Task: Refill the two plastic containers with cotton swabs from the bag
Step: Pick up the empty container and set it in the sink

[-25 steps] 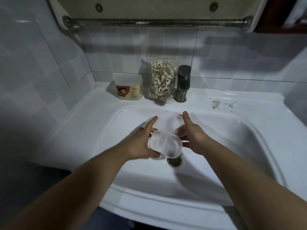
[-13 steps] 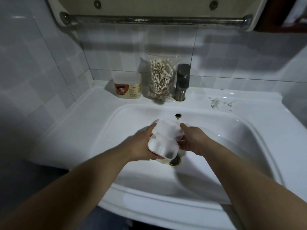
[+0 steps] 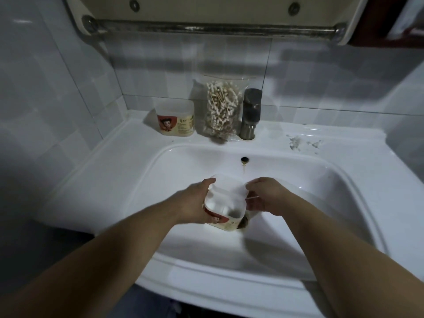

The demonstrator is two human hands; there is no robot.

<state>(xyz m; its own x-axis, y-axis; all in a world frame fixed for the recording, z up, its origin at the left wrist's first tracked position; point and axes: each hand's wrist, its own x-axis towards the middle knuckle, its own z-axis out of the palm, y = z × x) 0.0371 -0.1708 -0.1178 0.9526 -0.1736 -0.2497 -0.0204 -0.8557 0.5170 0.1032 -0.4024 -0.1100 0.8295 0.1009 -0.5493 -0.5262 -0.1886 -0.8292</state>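
Note:
My left hand (image 3: 195,203) grips a white plastic container (image 3: 223,206) with a red cartoon label, holding it above the sink basin. The container faces up at me, open and with nothing inside. Its translucent lid (image 3: 229,183) stands flipped back behind the opening. My right hand (image 3: 268,196) is at the lid's right side, fingers curled and pinching its clear edge. A second container (image 3: 175,120) of the same kind stands on the back ledge. Next to it, a clear bag of cotton swabs (image 3: 221,109) leans upright against the wall.
A metal faucet (image 3: 251,111) stands just right of the bag. The white sink (image 3: 119,180) has an overflow hole (image 3: 244,159) and a drain partly hidden under the container. A metal rail (image 3: 206,31) runs overhead. Tiled wall closes the left side.
The container was closed with its lid towards me; now the lid is flipped back and the opening faces up. Both hands have drawn slightly nearer to me over the drain.

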